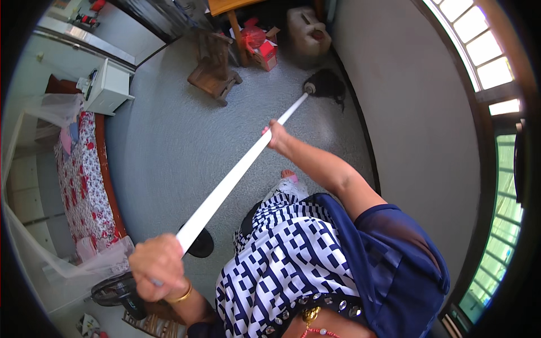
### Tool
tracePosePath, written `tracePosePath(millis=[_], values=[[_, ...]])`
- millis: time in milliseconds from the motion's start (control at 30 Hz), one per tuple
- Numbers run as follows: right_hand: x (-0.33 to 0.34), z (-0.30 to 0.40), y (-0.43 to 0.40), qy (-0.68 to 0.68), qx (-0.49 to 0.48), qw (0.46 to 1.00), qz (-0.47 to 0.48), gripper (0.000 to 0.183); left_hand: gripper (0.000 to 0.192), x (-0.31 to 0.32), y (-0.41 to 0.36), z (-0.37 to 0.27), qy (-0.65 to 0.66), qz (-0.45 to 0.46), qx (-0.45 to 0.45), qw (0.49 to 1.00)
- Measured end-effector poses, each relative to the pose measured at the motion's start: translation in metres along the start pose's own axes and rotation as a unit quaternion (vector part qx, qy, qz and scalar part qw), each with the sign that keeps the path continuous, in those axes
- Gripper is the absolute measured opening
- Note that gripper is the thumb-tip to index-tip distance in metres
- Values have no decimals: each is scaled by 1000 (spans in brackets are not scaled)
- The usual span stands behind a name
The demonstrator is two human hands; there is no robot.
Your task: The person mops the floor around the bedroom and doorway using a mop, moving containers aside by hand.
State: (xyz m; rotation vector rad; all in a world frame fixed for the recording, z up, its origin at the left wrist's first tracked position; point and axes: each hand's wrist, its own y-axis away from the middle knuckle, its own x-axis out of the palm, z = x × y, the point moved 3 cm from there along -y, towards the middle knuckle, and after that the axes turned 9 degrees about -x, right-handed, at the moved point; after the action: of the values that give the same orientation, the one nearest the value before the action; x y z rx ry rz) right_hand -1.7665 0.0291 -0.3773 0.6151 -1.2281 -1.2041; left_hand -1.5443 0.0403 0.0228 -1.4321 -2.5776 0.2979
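A mop with a long white handle (226,190) runs slantwise in front of my body. My left hand (158,266), with a gold bangle at its wrist, is closed around the upper end of the handle. Farther down the handle, my right hand (277,134) grips it with the arm stretched out. The dark mop head (326,86) lies on the grey floor (169,139) near the foot of the right-hand wall. One bare foot (288,174) shows below my patterned clothing.
A small wooden chair (215,76) stands ahead, near red boxes and bags (264,48) by a wooden table (230,6). A pale bulky object (308,31) sits beside the wall (405,93). Leftward are a white cabinet (110,86), a flowered bed (82,169) and an electric fan (120,291).
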Motion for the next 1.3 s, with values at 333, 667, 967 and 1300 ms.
tracePosePath(millis=[333,667,967,1300], values=[[40,-28,39,4,225,972,73,16,10,37,9,-39,-101,178,117,972],[47,50,-65,290,-41,956,17,43,39,47,5,127,-343,210,-129,906],[5,3,-9,348,-13,932,103,19,36,44,28,221,-443,200,-134,863],[-27,-78,67,162,-74,980,93,24,31,26,127,125,-303,44,-72,949]])
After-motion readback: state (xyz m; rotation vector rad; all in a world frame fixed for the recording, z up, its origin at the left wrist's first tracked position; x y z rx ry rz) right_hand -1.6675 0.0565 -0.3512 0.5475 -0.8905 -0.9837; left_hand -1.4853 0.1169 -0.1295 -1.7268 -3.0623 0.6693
